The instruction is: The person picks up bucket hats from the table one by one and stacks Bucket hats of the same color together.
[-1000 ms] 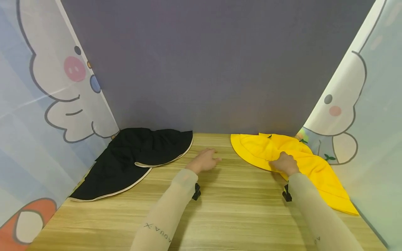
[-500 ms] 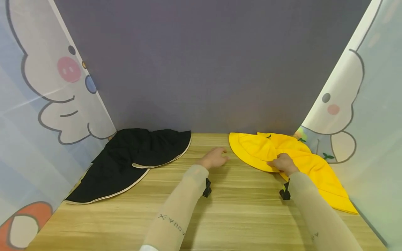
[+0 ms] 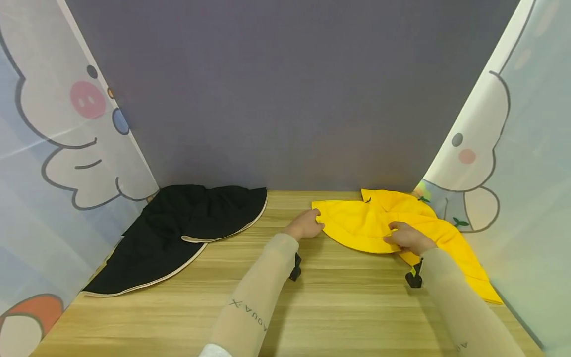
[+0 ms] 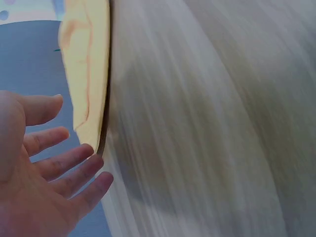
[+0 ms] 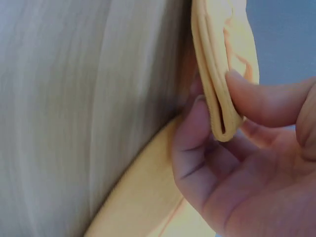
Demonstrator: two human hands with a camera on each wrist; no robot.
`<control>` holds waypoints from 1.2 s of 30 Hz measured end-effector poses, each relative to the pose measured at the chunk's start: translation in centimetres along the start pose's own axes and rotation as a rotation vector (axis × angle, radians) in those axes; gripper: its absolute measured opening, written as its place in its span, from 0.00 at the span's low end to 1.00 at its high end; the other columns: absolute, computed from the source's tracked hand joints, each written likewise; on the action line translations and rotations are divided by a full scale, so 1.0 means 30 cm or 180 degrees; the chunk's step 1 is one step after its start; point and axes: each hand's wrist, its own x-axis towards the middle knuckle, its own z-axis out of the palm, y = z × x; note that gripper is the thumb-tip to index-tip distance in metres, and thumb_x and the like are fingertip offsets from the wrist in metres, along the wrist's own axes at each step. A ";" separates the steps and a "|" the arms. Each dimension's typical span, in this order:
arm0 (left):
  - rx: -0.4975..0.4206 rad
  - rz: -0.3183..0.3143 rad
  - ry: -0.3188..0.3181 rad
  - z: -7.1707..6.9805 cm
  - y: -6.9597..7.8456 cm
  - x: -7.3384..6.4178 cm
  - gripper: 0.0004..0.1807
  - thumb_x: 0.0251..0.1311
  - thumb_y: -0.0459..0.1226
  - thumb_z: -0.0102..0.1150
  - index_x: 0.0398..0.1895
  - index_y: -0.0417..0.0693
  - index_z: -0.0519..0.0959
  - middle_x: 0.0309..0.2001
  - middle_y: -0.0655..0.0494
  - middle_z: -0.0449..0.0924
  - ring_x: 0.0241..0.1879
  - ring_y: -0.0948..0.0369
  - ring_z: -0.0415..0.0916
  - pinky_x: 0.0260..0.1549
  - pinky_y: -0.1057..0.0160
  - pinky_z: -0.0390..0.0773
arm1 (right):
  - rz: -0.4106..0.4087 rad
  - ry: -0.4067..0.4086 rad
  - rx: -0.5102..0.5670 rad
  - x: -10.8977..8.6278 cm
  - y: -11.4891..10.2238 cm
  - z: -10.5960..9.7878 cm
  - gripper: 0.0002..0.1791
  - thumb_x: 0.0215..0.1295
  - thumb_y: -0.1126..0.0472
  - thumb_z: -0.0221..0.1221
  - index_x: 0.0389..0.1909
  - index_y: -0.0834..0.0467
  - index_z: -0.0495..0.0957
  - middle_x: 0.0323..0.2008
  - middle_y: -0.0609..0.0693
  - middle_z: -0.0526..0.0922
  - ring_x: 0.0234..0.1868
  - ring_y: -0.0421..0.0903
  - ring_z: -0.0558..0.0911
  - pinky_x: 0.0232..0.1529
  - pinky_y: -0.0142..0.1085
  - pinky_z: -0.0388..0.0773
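A yellow bucket hat (image 3: 352,225), folded flat, lies over a second yellow hat (image 3: 464,253) at the right side of the table. My right hand (image 3: 408,238) pinches the near right end of the upper hat's brim; in the right wrist view, the thumb and curled fingers hold the doubled edge (image 5: 217,98). At the other end of that brim is my left hand (image 3: 305,224). Its fingers (image 4: 74,163) are spread loosely, with fingertips right at the brim's tip (image 4: 91,140), and the thumb stands apart from the cloth.
Two black hats with pale trim (image 3: 218,213) lie overlapping at the back left of the wooden table (image 3: 339,307). A dark grey panel (image 3: 285,99) rises behind, and cartoon-printed curtains (image 3: 531,173) flank both sides.
My left hand has moved right and reached the brim's left tip. My right hand's hold has shifted the upper yellow hat slightly toward me. The head view has turned a little right.
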 end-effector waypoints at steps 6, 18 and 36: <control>0.0337 -0.0201 0.0018 0.000 -0.015 -0.001 0.31 0.77 0.46 0.51 0.78 0.46 0.61 0.79 0.48 0.55 0.79 0.51 0.48 0.74 0.51 0.55 | -0.0057 -0.0119 -0.0116 -0.003 -0.002 -0.004 0.38 0.71 0.64 0.59 0.72 0.77 0.50 0.34 0.55 0.67 0.24 0.45 0.65 0.29 0.35 0.70; 0.0647 -0.0302 0.0119 -0.007 -0.048 -0.013 0.35 0.74 0.42 0.57 0.80 0.47 0.58 0.78 0.46 0.57 0.77 0.46 0.52 0.73 0.49 0.58 | -0.0527 0.0035 -0.0668 0.024 -0.020 0.029 0.22 0.65 0.66 0.61 0.56 0.70 0.70 0.51 0.64 0.73 0.50 0.59 0.71 0.49 0.47 0.73; 0.1069 -0.0367 0.0221 -0.109 -0.170 -0.128 0.31 0.64 0.42 0.70 0.68 0.46 0.73 0.65 0.47 0.73 0.64 0.51 0.71 0.62 0.53 0.72 | -0.1217 0.0421 -0.1300 0.092 -0.156 0.192 0.16 0.59 0.67 0.65 0.46 0.73 0.78 0.34 0.57 0.80 0.35 0.52 0.76 0.36 0.40 0.74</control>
